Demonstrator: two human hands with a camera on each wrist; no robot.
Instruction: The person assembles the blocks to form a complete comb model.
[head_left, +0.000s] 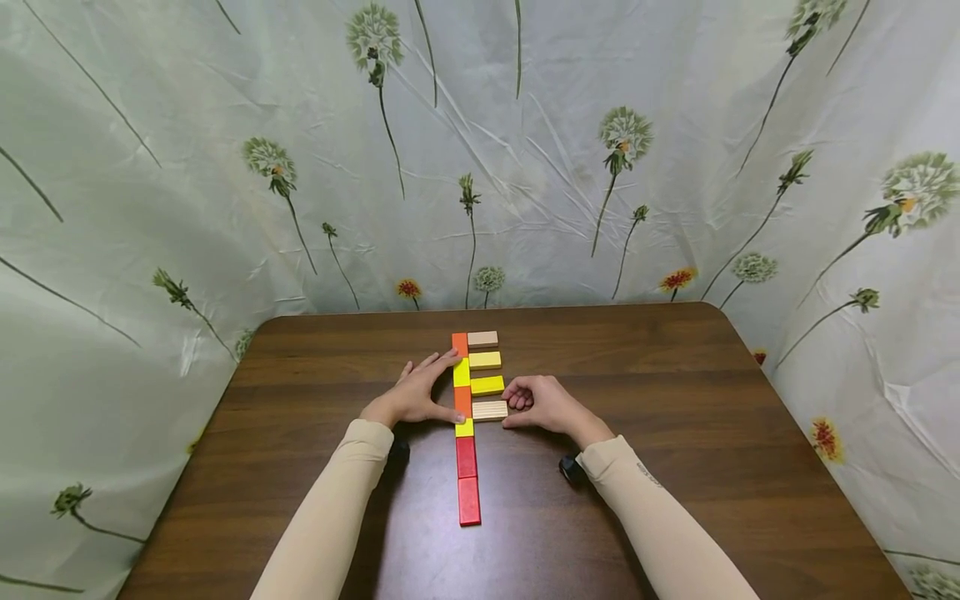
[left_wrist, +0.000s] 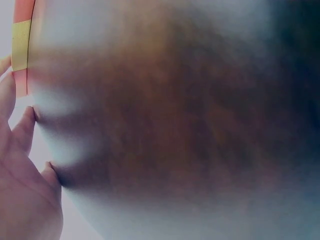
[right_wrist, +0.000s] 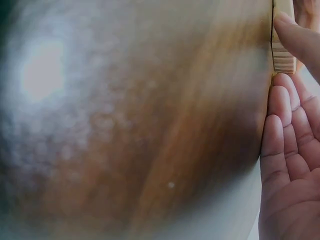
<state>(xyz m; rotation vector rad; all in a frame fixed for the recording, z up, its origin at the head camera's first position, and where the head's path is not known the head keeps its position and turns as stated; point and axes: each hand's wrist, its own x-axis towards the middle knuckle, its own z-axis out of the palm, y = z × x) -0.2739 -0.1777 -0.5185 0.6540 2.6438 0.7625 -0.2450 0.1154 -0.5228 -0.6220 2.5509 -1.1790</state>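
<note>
A straight column of coloured blocks runs down the table, with an orange block [head_left: 463,402], a yellow block [head_left: 462,372] and a red block [head_left: 467,457] among them. My left hand [head_left: 412,395] lies along its left side with fingers spread, the thumb and a fingertip touching the column. To the right, a striped pale wooden block [head_left: 490,410] sits with its left end against the column. My right hand [head_left: 547,405] holds this block's right end, thumb on the near side; the index finger is partly hidden. Just beyond it is a bright yellow block [head_left: 487,385].
Farther back, a pale yellow block [head_left: 484,360] and a beige block [head_left: 482,339] also stick out rightward from the column. A second red block [head_left: 468,501] forms the near end. Behind the brown wooden table [head_left: 637,358] hangs a flowered curtain [head_left: 540,208].
</note>
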